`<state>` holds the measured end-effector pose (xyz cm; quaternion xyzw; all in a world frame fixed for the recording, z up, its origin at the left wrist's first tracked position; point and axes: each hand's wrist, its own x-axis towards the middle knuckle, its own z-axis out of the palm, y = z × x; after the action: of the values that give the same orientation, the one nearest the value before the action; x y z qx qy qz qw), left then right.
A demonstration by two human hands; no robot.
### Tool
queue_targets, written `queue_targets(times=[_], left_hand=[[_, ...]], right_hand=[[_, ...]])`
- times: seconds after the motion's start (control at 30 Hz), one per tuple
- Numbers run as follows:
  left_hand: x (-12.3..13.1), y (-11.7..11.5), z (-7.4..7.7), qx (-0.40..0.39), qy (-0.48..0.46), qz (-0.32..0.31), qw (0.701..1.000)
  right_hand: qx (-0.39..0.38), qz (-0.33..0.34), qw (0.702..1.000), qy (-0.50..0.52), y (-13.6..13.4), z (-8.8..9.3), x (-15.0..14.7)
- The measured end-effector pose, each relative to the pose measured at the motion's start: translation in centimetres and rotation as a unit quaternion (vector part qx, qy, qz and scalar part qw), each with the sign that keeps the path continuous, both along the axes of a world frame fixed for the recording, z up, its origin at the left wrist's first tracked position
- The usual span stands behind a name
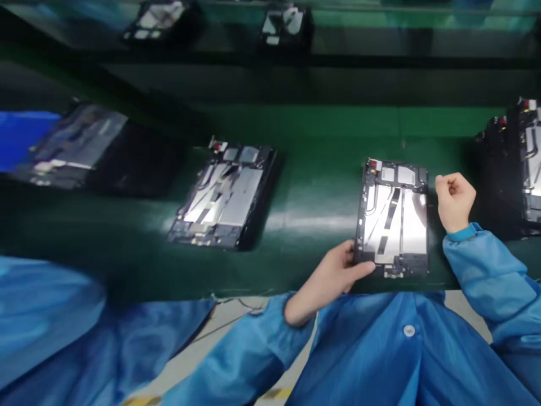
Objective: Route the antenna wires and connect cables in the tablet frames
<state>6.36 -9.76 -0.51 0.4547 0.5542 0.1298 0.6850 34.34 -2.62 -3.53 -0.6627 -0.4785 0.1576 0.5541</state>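
In front of me an opened tablet (395, 220) lies flat, its bright silver plate, black tapes and small circuit parts facing up. My left hand (333, 268) grips its lower left corner, thumb on top and fingers at the left side. Just off the upper right edge of that tablet hovers my right hand (455, 200), apart from it. Its fingers are curled closed, and whatever they may hold is too small or hidden to name.
Left of me, other opened tablets lie in a stack (222, 194) on the green bench (321, 220). More stand at the right edge (533, 163) and behind (289, 22). A blurred tablet stack (78, 141) sits near a blue sheet (25, 138). A person's blue sleeve (46, 316) is at left.
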Motion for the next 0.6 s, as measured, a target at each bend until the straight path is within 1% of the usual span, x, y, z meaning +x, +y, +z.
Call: queue_targets(times=[0.03, 0.07, 0.1, 0.13, 0.2, 0.27, 0.33, 0.4, 0.43, 0.5, 0.57, 0.6], left_hand=[[-0.2, -1.1, 0.0, 0.021, 0.029, -0.031, 0.999], [-0.4, -1.8, 0.1, 0.061, 0.069, -0.06, 0.994], [-0.5, -2.1, 0.2, 0.115, 0.116, -0.083, 0.983], [-0.5, -2.2, 0.5, 0.175, 0.164, -0.1, 0.966], [-0.1, -1.7, 1.2, 0.285, 0.236, -0.132, 0.919], [1.0, -1.0, 2.1, 0.359, 0.28, -0.188, 0.87], [2.7, -0.4, 3.0, 0.392, 0.327, -0.26, 0.82], [4.7, 0.0, 3.9, 0.397, 0.37, -0.307, 0.782], [5.6, 0.3, 4.3, 0.395, 0.384, -0.318, 0.772], [7.0, 0.8, 4.9, 0.387, 0.389, -0.326, 0.77], [7.9, 1.4, 5.1, 0.366, 0.379, -0.332, 0.782], [8.1, 1.7, 5.1, 0.352, 0.37, -0.333, 0.793]], right_hand=[[-0.014, 0.015, 1.0, -0.011, 0.1, -0.1, -0.1], [-0.027, 0.028, 0.999, -0.024, 0.2, -0.2, -0.2], [-0.036, 0.036, 0.998, -0.037, 0.3, -0.2, -0.3], [-0.043, 0.041, 0.997, -0.05, 0.4, -0.1, -0.3], [-0.049, 0.043, 0.995, -0.074, 0.5, 0.3, -0.4], [-0.051, 0.046, 0.991, -0.119, 0.7, 1.1, -0.4], [-0.052, 0.05, 0.975, -0.208, 0.9, 1.9, -0.7], [-0.074, 0.047, 0.944, -0.317, 1.1, 2.4, -1.2], [-0.095, 0.045, 0.927, -0.36, 1.3, 2.6, -1.7], [-0.145, 0.05, 0.901, -0.406, 2.0, 2.7, -2.6], [-0.188, 0.071, 0.888, -0.414, 2.9, 2.6, -3.5], [-0.206, 0.086, 0.883, -0.412, 3.3, 2.5, -3.8]])
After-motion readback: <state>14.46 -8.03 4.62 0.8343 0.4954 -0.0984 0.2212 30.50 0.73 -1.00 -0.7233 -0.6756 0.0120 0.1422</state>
